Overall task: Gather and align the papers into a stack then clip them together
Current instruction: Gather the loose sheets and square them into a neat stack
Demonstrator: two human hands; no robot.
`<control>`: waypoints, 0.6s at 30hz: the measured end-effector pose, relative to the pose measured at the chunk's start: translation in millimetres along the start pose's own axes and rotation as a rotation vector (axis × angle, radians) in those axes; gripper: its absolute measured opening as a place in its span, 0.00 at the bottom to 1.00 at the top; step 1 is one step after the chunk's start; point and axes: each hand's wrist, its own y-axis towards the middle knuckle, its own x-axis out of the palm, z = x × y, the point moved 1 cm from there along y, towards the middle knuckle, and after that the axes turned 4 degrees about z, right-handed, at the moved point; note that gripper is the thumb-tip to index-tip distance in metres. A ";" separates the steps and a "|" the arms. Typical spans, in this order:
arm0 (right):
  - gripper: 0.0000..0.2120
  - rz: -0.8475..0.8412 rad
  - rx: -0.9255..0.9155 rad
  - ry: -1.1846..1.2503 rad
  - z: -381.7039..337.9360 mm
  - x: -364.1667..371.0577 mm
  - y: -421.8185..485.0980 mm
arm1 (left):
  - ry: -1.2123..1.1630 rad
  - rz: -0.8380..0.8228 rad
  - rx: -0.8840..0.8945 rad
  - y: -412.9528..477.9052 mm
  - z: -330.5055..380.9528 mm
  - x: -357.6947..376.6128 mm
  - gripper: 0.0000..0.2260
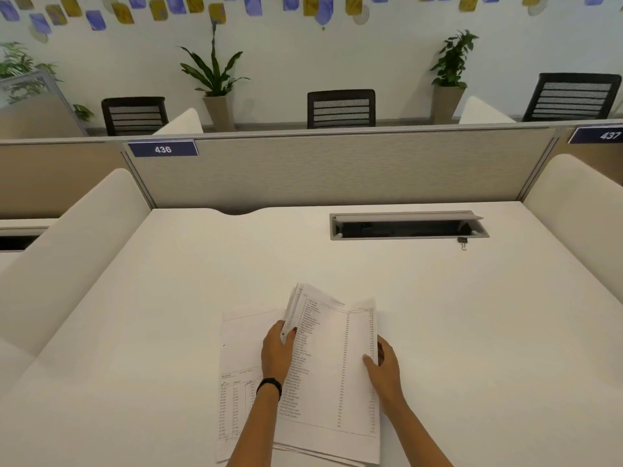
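Both hands are on the papers [332,362], a sheaf of printed sheets near the front edge of the white surface [472,332], right in the middle. The left hand [277,352] has its grip clamped on the sheaf's left edge, thumb on top and fingers curled underneath, and that side is lifted so the far corners fan apart and the sheet edges show separately. The right hand [384,365] grips the right edge, thumb pressed on the printed face and the fingers wrapped behind. The top page carries columns of small text and figures, too fine to read. One more sheet [239,372] lies flat on the surface just to the left, partly tucked under the sheaf and under the left forearm, with a printed table on its near half. A dark band [269,385] circles the left wrist. Well away, at the far right of the surface, a small binder clip [463,243] sits just in front of the open cable tray [408,225], touching nothing. Behind it stands the grey partition [337,170] with the label 436 [163,149].
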 end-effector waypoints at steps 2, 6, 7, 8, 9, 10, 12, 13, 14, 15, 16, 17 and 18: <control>0.22 0.002 0.002 0.045 -1.9 -0.6 2.8 | -0.050 -0.011 0.012 -0.4 6.6 -3.1 0.08; 0.21 0.010 -0.002 0.123 -4.9 -1.2 10.6 | -0.155 -0.046 0.067 -1.3 26.5 -10.2 0.06; 0.22 0.008 0.001 0.145 -7.6 -1.8 12.5 | -0.176 -0.054 0.079 -1.5 32.4 -11.7 0.06; 0.22 0.003 -0.005 0.166 -10.8 -2.5 14.5 | -0.190 -0.060 0.091 -1.6 38.3 -13.4 0.06; 0.22 -0.005 -0.016 0.184 -15.0 -3.1 16.5 | -0.198 -0.063 0.099 -1.4 43.3 -14.7 0.06; 0.22 -0.016 -0.032 0.203 -19.8 -3.5 18.0 | -0.208 -0.062 0.102 -0.9 47.9 -15.9 0.07; 0.21 -0.031 -0.072 0.228 -32.1 -4.1 20.3 | -0.231 -0.053 0.105 1.7 54.7 -17.8 0.07; 0.20 -0.029 -0.100 0.231 -39.2 -4.6 21.1 | -0.251 -0.047 0.111 2.3 58.9 -18.4 0.07; 0.19 -0.020 -0.136 0.231 -47.2 -5.4 22.1 | -0.267 -0.039 0.121 3.2 64.5 -18.9 0.07; 0.18 -0.006 -0.175 0.227 -56.0 -6.4 23.1 | -0.277 -0.027 0.137 4.2 70.7 -19.1 0.07; 0.17 0.006 -0.212 0.226 -65.5 -7.6 23.6 | -0.288 -0.017 0.156 4.7 78.0 -19.6 0.07; 0.17 0.020 -0.246 0.224 -75.3 -8.9 24.5 | -0.303 -0.006 0.178 5.3 86.0 -20.1 0.08; 0.16 0.037 -0.280 0.222 -84.5 -10.2 25.2 | -0.319 0.006 0.202 6.2 93.7 -20.6 0.09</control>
